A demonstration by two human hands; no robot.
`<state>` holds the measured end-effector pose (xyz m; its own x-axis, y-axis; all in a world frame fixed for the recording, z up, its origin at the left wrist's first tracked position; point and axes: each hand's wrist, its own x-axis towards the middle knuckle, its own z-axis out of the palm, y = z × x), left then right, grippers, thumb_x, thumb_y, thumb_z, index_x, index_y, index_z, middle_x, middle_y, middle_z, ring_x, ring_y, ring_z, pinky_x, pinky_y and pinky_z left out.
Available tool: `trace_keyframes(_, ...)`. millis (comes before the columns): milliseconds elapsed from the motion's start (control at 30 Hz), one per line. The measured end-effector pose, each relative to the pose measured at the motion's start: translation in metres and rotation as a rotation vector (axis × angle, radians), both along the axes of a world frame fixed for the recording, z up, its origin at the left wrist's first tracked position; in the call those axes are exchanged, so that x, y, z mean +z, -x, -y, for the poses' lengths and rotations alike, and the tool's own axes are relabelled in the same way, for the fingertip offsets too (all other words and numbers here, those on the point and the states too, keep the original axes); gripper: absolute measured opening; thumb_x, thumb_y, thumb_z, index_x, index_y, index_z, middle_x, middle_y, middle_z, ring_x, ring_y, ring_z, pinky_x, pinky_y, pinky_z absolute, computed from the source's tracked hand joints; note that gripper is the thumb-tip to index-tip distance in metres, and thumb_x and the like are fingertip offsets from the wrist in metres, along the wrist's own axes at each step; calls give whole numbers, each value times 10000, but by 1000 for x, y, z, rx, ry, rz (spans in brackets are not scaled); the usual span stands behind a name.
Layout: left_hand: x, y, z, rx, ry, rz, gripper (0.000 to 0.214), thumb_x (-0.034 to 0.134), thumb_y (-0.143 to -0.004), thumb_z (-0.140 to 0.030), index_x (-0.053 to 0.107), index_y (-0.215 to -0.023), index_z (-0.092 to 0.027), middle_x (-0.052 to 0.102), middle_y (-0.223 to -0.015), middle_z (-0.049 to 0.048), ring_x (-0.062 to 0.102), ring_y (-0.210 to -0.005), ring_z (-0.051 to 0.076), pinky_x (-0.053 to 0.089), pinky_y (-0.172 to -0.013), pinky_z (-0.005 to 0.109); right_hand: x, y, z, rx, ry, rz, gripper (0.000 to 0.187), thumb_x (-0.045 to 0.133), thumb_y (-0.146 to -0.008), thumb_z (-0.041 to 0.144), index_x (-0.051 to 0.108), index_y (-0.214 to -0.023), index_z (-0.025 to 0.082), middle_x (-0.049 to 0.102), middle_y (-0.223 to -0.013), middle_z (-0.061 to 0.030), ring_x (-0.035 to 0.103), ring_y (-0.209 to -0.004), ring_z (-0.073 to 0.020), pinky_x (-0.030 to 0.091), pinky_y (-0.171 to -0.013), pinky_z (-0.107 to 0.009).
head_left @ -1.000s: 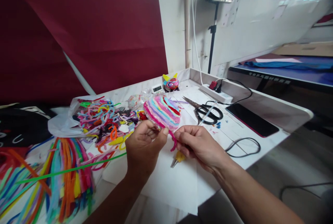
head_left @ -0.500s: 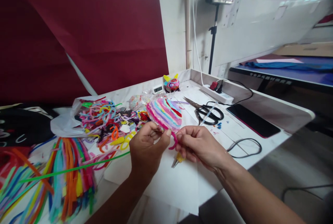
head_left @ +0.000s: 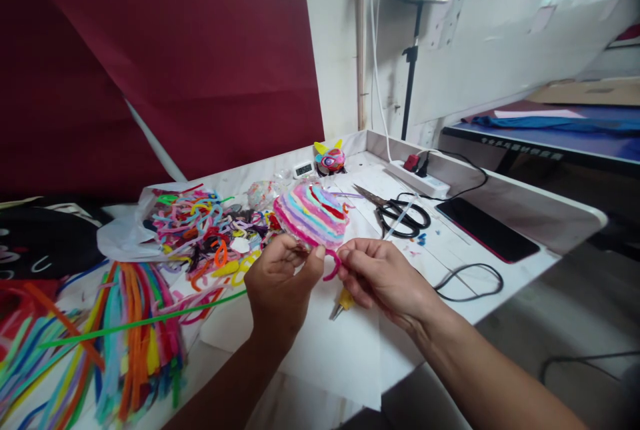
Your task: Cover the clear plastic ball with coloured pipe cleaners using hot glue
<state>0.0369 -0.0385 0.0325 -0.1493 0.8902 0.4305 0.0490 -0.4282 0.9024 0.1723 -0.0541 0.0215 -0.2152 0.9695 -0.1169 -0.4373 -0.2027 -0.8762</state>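
Observation:
My left hand (head_left: 283, 283) is closed on the lower edge of a dome-shaped piece (head_left: 313, 217) covered in rows of pink, purple, blue, yellow and red pipe cleaner. A magenta pipe cleaner (head_left: 331, 274) curls down from its lower right edge. Thumb and forefinger of my right hand (head_left: 373, 270) pinch at this curl, close to my left thumb. Behind and below the right hand shows a glue gun (head_left: 345, 300) with a yellow nozzle and metal tip. Its body is mostly hidden, and whether my lower fingers touch it is unclear.
Bundled pipe cleaners (head_left: 135, 343) lie at left, beside a plastic bag (head_left: 125, 240) of scraps and yellow scissors (head_left: 243, 270). Black-handled scissors (head_left: 400, 213), a phone (head_left: 487, 230), a power strip (head_left: 420, 180) and a cable loop (head_left: 473, 283) are at right. A yellow-eared figure (head_left: 331, 158) stands behind.
The striped piece has tilted and shifted slightly left. More of the magenta curl shows between my hands, and both hands stay nearly in place.

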Motion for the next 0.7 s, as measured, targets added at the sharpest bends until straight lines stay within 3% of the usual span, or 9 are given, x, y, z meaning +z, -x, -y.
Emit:
trace_keyframes(233, -2, 0, -1, 45, 3, 10, 212, 754, -642, -192, 546, -606, -177, 561, -520, -57, 517, -470, 72, 415, -459, 163, 3, 2, -3, 24, 58, -71, 249, 687, -723, 338, 572, -607, 150, 472, -409, 64, 311, -311, -24, 226, -307, -152)
trace_keyframes(400, 10, 8, -6, 263, -79, 38, 242, 775, -640, -220, 536, -611, -190, 479, -483, -83, 420, -420, 52, 346, -408, 162, -5, 1, -10, -102, 147, -140, 140, 685, -647, 235, 576, -628, 149, 513, -469, 49, 328, -347, -22, 256, -304, -134)
trace_keyframes(467, 14, 11, -8, 211, -105, 127, 279, 777, -643, -210, 501, -604, -195, 443, -483, -91, 394, -430, 47, 363, -431, 164, -2, 1, -9, -93, 133, -153, 143, 687, -641, 245, 581, -652, 151, 554, -512, 34, 370, -359, -30, 291, -311, -140)
trace_keyframes(600, 16, 12, -12, 50, 20, 251, 259, 763, -662, -207, 506, -635, -194, 470, -532, -72, 469, -488, 64, 434, -497, 185, 7, 3, -2, -4, -41, -111, 222, 673, -734, 354, 567, -701, 163, 646, -620, -8, 491, -389, -66, 379, -356, -179)
trace_keyframes(700, 15, 11, -14, 27, 61, 294, 235, 764, -660, -210, 530, -654, -192, 496, -543, -64, 503, -504, 75, 464, -528, 198, 5, 2, 1, -35, -110, -31, 229, 571, -803, 337, 488, -648, 191, 565, -544, 31, 500, -403, -85, 374, -384, -196)
